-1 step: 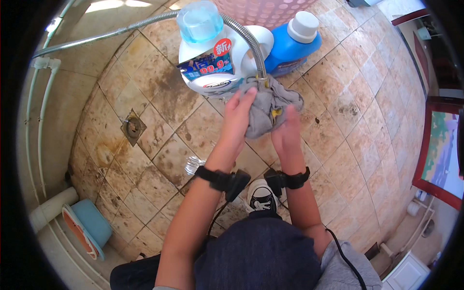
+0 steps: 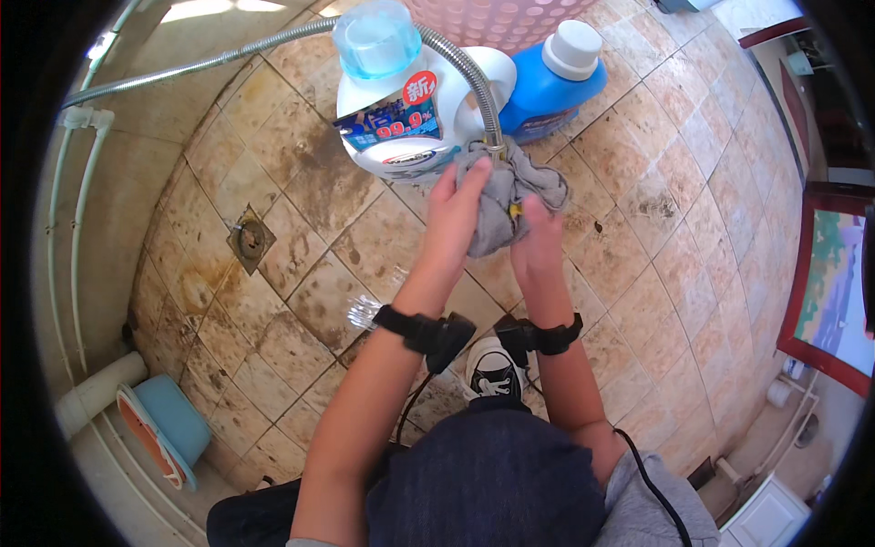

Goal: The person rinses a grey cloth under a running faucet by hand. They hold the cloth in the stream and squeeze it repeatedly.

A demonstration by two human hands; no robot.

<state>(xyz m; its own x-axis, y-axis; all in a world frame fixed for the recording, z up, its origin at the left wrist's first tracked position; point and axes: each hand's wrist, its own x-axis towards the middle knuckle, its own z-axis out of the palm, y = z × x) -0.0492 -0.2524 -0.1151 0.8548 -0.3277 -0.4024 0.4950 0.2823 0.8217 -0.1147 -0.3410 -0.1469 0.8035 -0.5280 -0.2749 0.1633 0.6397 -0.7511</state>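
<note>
A crumpled grey cloth (image 2: 499, 211) is bunched around the end of a ribbed metal hose (image 2: 483, 91), which arches down into it from the upper left. From the left, my left hand (image 2: 454, 214) grips the cloth, thumb lying on its top. My right hand (image 2: 540, 242) pinches the cloth's lower right side, its thumb beside a small yellow part (image 2: 516, 210) that shows between the folds. What the yellow part belongs to is hidden in the cloth. Just beyond my hands stands a large white detergent jug (image 2: 392, 128) with a clear blue cap.
Right of the jug is a blue bottle (image 2: 551, 87) with a white cap. Behind them rises a pink perforated basket (image 2: 501, 20). A floor drain (image 2: 251, 239) lies to the left in the stained tiles. Blue and orange basins (image 2: 169, 428) lean at the lower left wall near white pipes.
The cloth has shifted very slightly up and to the left. My right thumb has moved in closer to the yellow part. The bottles have not moved.
</note>
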